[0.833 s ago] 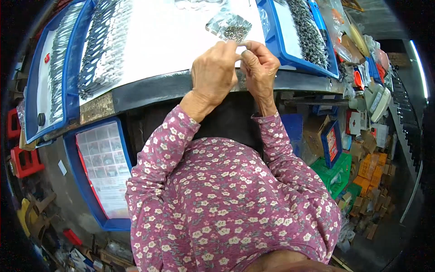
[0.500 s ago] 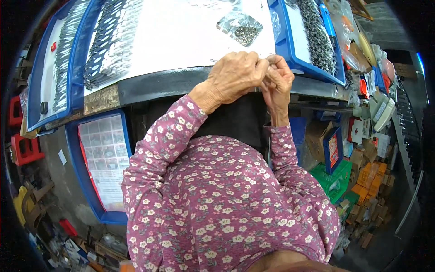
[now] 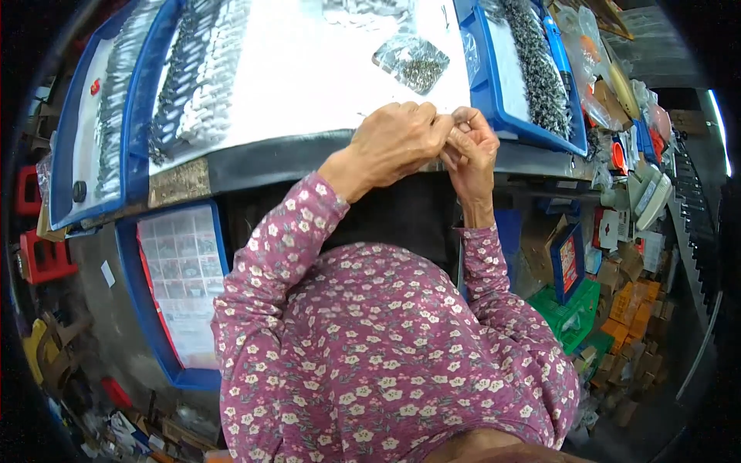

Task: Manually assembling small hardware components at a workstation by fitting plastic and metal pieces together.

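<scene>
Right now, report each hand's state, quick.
Left hand: closed, fingers curled in; whether it holds anything cannot be told.
Right hand: closed, fingers bent inward beside the left hand; anything held is too small or hidden to tell.
</scene>
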The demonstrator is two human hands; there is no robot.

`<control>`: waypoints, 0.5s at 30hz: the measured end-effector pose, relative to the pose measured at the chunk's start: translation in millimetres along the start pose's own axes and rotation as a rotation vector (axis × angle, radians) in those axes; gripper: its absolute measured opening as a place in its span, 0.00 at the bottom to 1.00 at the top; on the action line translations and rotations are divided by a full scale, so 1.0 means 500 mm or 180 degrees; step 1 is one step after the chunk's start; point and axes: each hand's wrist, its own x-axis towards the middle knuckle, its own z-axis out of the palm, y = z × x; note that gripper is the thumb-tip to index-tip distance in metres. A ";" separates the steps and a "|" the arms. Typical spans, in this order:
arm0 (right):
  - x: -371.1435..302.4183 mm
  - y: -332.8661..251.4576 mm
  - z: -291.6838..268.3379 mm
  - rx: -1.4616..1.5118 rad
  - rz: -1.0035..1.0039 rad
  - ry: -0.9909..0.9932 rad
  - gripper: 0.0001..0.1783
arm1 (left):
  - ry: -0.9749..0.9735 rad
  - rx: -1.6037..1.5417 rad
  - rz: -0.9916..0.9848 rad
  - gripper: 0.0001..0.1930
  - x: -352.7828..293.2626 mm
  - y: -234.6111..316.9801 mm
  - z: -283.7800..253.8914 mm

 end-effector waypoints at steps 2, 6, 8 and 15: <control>0.012 -0.009 0.008 -0.0168 0.0106 -0.0028 0.07 | 0.0072 -0.0006 -0.0166 0.04 -0.013 -0.003 -0.015; 0.055 -0.054 0.038 -0.1182 0.0223 0.0128 0.06 | 0.0006 -0.0331 -0.0884 0.06 -0.043 -0.017 -0.041; 0.100 -0.070 0.066 -0.1984 0.0039 -0.0058 0.06 | 0.0100 -0.0448 -0.0993 0.07 -0.055 -0.020 -0.059; 0.335 0.040 0.078 -0.4249 -0.1637 -0.0932 0.06 | 0.0009 -0.0522 -0.1364 0.07 -0.080 -0.031 -0.092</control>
